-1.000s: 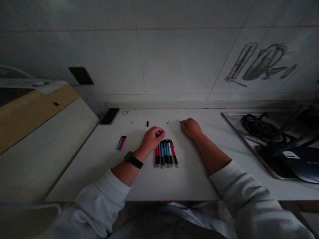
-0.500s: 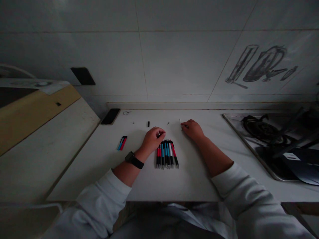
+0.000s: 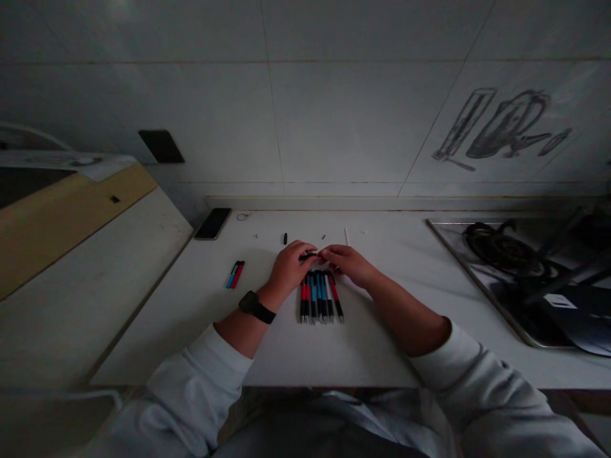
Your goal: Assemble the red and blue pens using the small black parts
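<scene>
My left hand (image 3: 289,266) is closed on a short black pen part (image 3: 307,257), held roughly level above the counter. Fingertips of my right hand (image 3: 351,264) are pinched together at the right end of that part; whatever lies between them is too small to make out. Just below both hands lies a row of several pens (image 3: 321,299) in red, blue and white with black grips, tips toward me. Behind the hands are a thin white stick (image 3: 347,236), a tiny dark piece (image 3: 323,237) and a short black piece (image 3: 285,238). Blue and red pen barrels (image 3: 235,275) lie to the left.
A dark phone (image 3: 212,224) and a thin ring (image 3: 242,217) lie at the back left of the white counter (image 3: 191,343). The gas stove (image 3: 506,254) is at the right. A white cabinet-like box (image 3: 95,254) borders the left side.
My right hand has moved left and toward me, from the white stick to my left hand. The white stick is left on the counter. My left hand has hardly moved.
</scene>
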`<state>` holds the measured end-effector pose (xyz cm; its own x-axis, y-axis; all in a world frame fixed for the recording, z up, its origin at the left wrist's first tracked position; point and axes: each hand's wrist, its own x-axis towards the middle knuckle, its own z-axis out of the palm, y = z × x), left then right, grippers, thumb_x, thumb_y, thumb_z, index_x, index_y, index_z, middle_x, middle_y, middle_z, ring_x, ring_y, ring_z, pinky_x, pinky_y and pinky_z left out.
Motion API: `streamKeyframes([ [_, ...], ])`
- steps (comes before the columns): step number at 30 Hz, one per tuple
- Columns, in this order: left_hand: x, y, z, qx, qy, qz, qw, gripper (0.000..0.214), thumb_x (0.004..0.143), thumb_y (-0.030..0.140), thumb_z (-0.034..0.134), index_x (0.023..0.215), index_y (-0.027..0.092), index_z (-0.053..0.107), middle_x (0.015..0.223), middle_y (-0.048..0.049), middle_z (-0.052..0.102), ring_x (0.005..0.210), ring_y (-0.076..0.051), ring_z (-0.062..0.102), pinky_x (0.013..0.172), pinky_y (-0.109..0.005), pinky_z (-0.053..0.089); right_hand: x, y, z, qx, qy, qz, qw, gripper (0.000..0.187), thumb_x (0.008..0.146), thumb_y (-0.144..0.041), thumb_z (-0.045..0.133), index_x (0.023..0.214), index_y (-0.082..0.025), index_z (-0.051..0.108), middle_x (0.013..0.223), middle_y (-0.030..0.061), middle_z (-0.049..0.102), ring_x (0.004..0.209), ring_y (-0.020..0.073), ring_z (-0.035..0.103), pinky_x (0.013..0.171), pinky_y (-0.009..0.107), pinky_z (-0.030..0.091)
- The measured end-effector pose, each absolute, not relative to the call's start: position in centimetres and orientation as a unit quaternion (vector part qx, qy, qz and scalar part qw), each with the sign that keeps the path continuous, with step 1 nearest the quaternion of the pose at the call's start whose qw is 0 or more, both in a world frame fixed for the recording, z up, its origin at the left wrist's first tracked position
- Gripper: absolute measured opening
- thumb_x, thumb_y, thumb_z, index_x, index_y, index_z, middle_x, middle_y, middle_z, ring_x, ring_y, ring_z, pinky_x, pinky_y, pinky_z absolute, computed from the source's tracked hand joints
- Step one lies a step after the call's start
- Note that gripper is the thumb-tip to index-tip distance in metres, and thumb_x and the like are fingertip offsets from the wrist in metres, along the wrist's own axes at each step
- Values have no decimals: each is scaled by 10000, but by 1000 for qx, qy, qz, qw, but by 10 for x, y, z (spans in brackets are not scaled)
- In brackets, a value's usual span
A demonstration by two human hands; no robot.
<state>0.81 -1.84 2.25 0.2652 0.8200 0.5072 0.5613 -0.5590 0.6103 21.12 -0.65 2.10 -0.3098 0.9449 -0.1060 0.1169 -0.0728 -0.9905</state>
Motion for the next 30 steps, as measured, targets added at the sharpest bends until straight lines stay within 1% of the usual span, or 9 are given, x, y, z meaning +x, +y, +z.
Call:
streamKeyframes([
  [4,7,-19,26,808,437,379,110,216,870,135,748,1062,220,700,1014,-44,724,1002,-214,667,932,-369,528,202,-13,19,-442,-526,624,373,427,694,-564,830,858,-189,710,694,-14,659,528,82,447,478,216,333],
  [7,6,-20,29,836,419,345,78,192,873,149,754,1040,227,701,1023,-45,735,1014,-232,653,949,-396,511,203,-13,17,-438,-510,641,370,427,669,-549,855,840,-192,692,616,-50,580,512,78,417,479,216,313],
  [12,6,-21,35,864,384,320,65,140,901,164,730,1018,235,699,1014,-33,748,995,-232,648,946,-404,495,206,-11,15,-429,-509,657,354,413,655,-514,877,832,-196,682,631,-50,565,535,82,428,494,217,323],
  [16,6,-22,36,869,373,319,65,138,911,173,721,1032,238,701,1023,-31,751,1000,-230,651,955,-411,492,207,-10,13,-419,-505,671,345,430,643,-517,879,837,-191,677,618,-54,546,518,75,400,472,208,286],
  [20,3,-21,33,857,387,335,63,144,903,199,740,1040,233,708,1033,-44,749,1009,-232,657,958,-407,503,208,-7,12,-437,-516,648,351,409,655,-513,856,826,-193,667,653,-35,586,511,81,398,468,225,295],
  [22,0,-18,30,834,408,365,69,150,896,218,754,1041,224,713,1030,-53,752,1012,-233,664,956,-400,511,214,-4,15,-466,-554,581,372,352,719,-508,801,846,-201,685,667,-22,606,520,99,422,489,244,332],
  [25,-6,-10,22,774,456,427,106,148,895,237,760,1034,212,719,1035,-55,760,975,-213,688,931,-370,532,229,6,23,-530,-652,361,404,208,840,-423,700,884,-222,731,751,14,685,629,148,547,607,280,428],
  [27,-10,-3,15,731,480,462,147,142,896,250,759,1027,207,722,1031,-51,766,929,-193,704,883,-338,548,239,17,29,-558,-706,225,373,153,895,-346,652,914,-237,758,867,36,746,749,177,628,727,300,470],
  [30,-15,7,7,687,495,496,191,138,881,243,770,1006,201,730,997,-47,775,906,-180,718,832,-307,550,244,39,34,-569,-764,131,274,173,937,-279,620,980,-231,781,995,55,780,865,192,678,823,298,479],
])
